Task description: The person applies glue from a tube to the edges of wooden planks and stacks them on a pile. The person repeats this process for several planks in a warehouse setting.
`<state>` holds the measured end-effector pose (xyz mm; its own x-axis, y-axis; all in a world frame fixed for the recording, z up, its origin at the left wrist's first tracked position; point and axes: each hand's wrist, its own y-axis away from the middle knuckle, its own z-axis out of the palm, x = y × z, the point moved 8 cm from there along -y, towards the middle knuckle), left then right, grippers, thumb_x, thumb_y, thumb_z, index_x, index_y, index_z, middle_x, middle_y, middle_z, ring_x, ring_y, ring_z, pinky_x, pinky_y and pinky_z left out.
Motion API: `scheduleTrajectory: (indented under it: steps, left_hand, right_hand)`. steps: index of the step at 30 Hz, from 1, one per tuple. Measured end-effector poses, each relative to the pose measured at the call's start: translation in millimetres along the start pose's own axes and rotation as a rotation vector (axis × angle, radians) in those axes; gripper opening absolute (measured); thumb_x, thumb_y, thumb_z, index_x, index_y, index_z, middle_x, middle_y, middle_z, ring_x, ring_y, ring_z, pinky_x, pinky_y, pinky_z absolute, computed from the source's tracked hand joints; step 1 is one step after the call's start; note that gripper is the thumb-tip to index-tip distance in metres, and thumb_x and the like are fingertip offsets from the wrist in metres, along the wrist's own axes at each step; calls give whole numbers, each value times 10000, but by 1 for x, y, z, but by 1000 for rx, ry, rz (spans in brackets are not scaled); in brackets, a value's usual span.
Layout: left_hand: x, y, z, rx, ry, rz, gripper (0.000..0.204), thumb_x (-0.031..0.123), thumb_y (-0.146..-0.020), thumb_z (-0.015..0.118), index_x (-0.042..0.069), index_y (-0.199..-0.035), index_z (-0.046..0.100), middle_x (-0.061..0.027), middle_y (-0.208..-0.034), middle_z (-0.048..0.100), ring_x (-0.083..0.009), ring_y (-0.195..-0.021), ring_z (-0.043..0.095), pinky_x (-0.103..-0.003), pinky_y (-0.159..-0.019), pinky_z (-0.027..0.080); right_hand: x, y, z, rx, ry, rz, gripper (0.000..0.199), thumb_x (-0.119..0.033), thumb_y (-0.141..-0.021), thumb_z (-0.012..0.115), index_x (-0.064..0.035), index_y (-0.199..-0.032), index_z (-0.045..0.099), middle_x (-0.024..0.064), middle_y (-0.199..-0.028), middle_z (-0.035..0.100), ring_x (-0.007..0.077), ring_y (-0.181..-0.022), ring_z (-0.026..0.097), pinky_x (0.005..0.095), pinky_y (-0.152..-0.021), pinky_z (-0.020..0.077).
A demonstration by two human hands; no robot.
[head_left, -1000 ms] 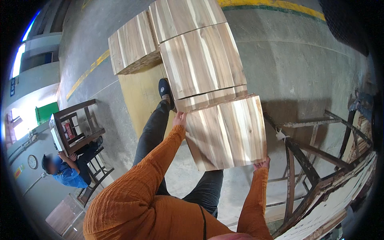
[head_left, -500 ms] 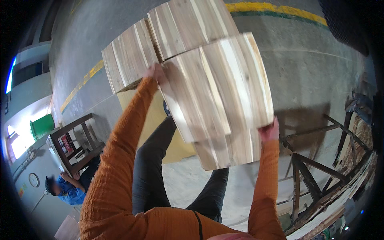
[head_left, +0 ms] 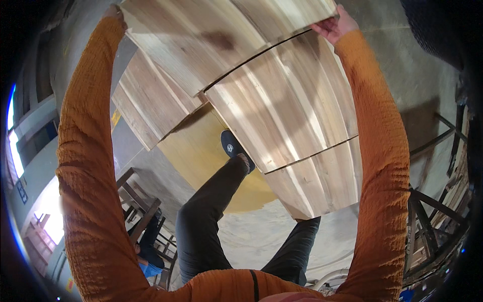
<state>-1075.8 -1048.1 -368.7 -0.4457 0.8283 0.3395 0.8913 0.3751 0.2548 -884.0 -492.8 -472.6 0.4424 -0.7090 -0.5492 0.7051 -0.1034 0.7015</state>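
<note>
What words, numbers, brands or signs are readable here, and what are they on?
No text can be read.
Pale round emblem on the dark slip-on shoe: too small to make out.
Dark blue marking on the wall at far left: too small and warped to read.
Uppermost striped wooden panel: no lettering visible.

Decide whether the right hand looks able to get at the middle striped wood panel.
Probably yes: the right hand is at the right corner of the far striped wood panel, beside the middle striped wood panel, with nothing visible between.
</note>
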Motion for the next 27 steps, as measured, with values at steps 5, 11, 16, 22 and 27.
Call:
scheduleTrajectory:
  steps: [5,11,16,22,27]
  left_hand:
    - [-14,-34,41,77,318,28,374,396,-863,378,116,-1023,567,-139,-872,586,-262,-731,569,-380,-641,459]
    - [-24,-15,89,234,187,-243,567,489,-816,341,139,-1252,433,-197,-1239,421,-365,-1149,370,-437,-947,303]
    - [4,9,95,178,25,-142,661,544,-797,378,129,-1311,402,-247,-1334,352,-433,-1216,344,-476,-1014,279]
    - [4,58,42,230,209,20,725,460,-795,531,148,-1386,250,-225,-1406,209,-399,-1276,259,-455,-1031,270]
    - [-55,205,99,252,467,-272,718,381,-850,532,140,-1404,145,-112,-1452,157,-304,-1307,229,-417,-1057,258]
  right_hand:
    - [15,-22,9,6,84,4,449,-488,-909,369,-88,-962,565,78,-860,624,229,-773,596,517,-751,490]
    - [7,-19,15,62,265,-85,500,-515,-903,351,-70,-934,578,71,-754,617,221,-613,591,467,-620,532]
    - [15,-6,0,185,236,-88,469,-428,-917,391,21,-976,513,149,-864,562,276,-782,589,460,-689,545]
    - [14,9,13,113,202,-80,502,-438,-922,365,48,-936,492,152,-775,558,281,-666,601,467,-648,572]
    - [17,13,-4,221,213,1,505,-455,-920,349,30,-882,484,139,-739,549,274,-620,585,500,-638,557]
